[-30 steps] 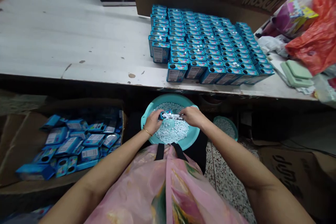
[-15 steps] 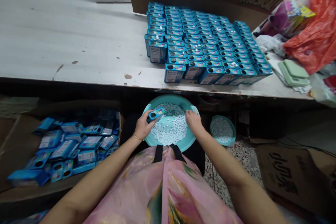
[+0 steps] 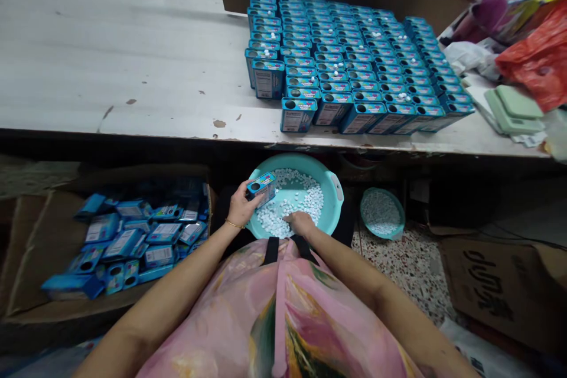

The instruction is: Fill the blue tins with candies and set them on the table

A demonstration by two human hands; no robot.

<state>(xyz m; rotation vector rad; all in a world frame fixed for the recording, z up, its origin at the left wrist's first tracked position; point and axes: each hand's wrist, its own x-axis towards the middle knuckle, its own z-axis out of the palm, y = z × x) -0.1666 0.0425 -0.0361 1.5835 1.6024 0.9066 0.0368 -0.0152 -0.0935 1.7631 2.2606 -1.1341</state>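
Note:
My left hand (image 3: 241,207) grips a small blue candy box (image 3: 264,186) by its sides, over the left rim of a turquoise basin (image 3: 331,212). The box is upright, slightly tilted, and a dark round hole shows in its top. Small white round candies (image 3: 272,223) lie spread in the basin, with bare bottom showing in the middle. At the near side of the basin, my right hand (image 3: 302,223) is down among the candies. Its fingers are curled together and their tips are partly hidden, so what they hold cannot be seen.
Rows of blue boxes (image 3: 336,71), some with candies on top, stand on the white table (image 3: 177,94). A carton (image 3: 31,271) of loose blue boxes is at my left. On the floor at right are a smaller candy-filled basin (image 3: 401,227) and flattened cardboard (image 3: 500,289).
My right hand has moved from the basin's right rim left and nearer to me, into the candies. My left hand still holds the box, which now shows more of its side.

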